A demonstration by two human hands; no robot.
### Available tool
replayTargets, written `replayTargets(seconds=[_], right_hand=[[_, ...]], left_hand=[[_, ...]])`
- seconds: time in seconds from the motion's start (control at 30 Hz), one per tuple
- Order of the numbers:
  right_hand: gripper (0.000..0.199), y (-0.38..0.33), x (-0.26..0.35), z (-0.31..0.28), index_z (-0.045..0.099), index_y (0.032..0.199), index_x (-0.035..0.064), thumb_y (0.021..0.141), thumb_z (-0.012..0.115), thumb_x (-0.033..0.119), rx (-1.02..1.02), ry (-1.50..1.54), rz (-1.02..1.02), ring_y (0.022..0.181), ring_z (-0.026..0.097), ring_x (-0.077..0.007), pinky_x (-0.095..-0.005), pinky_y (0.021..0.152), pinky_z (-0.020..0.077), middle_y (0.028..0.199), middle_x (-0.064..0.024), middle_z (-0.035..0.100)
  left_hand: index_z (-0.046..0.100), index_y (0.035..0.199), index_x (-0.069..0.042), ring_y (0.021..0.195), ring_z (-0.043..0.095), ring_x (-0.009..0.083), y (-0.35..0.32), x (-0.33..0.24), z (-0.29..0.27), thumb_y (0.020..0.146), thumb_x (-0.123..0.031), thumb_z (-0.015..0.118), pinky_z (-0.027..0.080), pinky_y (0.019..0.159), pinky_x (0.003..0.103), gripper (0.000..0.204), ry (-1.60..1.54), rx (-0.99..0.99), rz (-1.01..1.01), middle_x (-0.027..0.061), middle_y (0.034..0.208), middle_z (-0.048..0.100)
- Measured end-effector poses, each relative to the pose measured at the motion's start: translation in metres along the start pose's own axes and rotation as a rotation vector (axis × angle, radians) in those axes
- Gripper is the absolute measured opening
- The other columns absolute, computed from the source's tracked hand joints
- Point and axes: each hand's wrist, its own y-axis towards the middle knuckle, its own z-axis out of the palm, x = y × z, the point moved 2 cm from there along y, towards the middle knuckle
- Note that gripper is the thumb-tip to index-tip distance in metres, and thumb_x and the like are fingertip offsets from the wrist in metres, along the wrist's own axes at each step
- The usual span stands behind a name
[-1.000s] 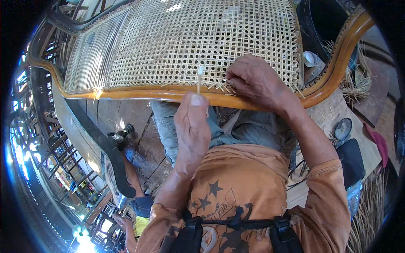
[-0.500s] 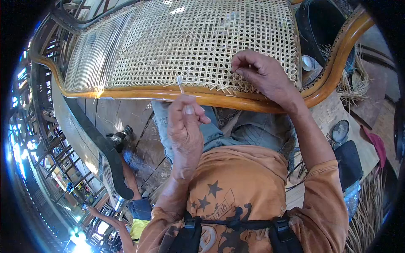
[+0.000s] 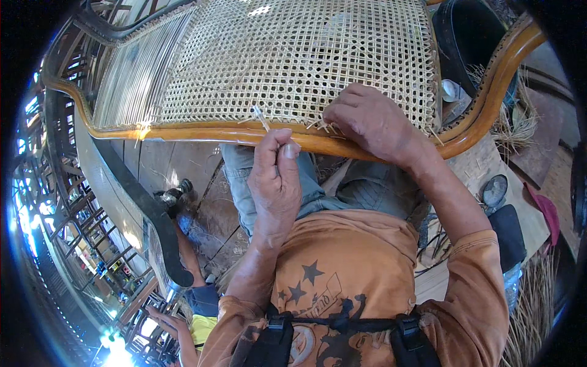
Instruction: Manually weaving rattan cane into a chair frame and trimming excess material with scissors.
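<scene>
A woven cane panel [image 3: 269,61] in an open grid lies across my knees, set in a curved, varnished wooden frame [image 3: 202,133]. My left hand [image 3: 274,180] is closed with thumb and fingers around a slim, pale, partly clear stick-like tool [image 3: 261,117]. Its upper end points at the panel's near edge. Over the near rail, my right hand [image 3: 374,125] curls with its fingers bent down at the panel's edge. Short loose cane ends [image 3: 324,126] stick out beside those fingertips. The back of the hand hides what the fingers pinch, if anything.
At the far right stands a dark bucket [image 3: 452,37], with cane scraps [image 3: 516,122] near it. A small round dish [image 3: 493,189] and a red cloth item [image 3: 541,211] lie to the right. Another person's arm [image 3: 177,327] shows at lower left, below a second cane-seated frame [image 3: 131,208].
My right hand has come down and slightly left, from above the weave to the rail, its fingers now turned under. My left hand has shifted slightly right and up, the tool tilting more leftward.
</scene>
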Motion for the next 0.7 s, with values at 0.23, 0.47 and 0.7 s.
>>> replayTargets(seconds=[0.23,0.47,0.7], right_hand=[[0.02,-0.0056,0.0008,0.0012,0.062,0.095,0.0069,0.075,0.061,0.006,0.02,0.008,0.04,0.088,0.057,-0.0303,-0.0393,0.076,0.0486,0.091,-0.0111,0.06],[0.017,-0.0051,0.0014,-0.0002,0.061,0.092,0.0054,0.076,0.059,0.01,0.036,0.017,0.054,0.088,0.057,-0.0318,-0.0402,0.079,0.0479,0.09,-0.013,0.059],[0.023,-0.0019,0.006,-0.0024,0.061,0.093,0.0076,0.07,0.063,0.003,0.109,-0.075,0.044,0.088,0.056,-0.0294,-0.0373,0.076,0.0482,0.091,-0.0091,0.058]], left_hand=[[0.052,0.115,-0.001,0.081,0.053,0.0085,0.0055,0.0039,0.001,0.099,-0.008,0.046,0.045,0.077,0.023,0.019,-0.096,-0.015,-0.062,0.0033,0.089,0.056],[0.052,0.115,-0.001,0.079,0.052,0.0084,0.0087,0.0066,0.0,0.099,-0.007,0.045,0.045,0.076,0.022,0.018,-0.147,-0.02,-0.08,0.0035,0.088,0.057],[0.051,0.114,-0.001,0.079,0.052,0.0084,0.0099,0.0081,-0.0009,0.099,-0.007,0.046,0.045,0.075,0.022,0.018,-0.193,-0.018,-0.052,0.0034,0.088,0.056]])
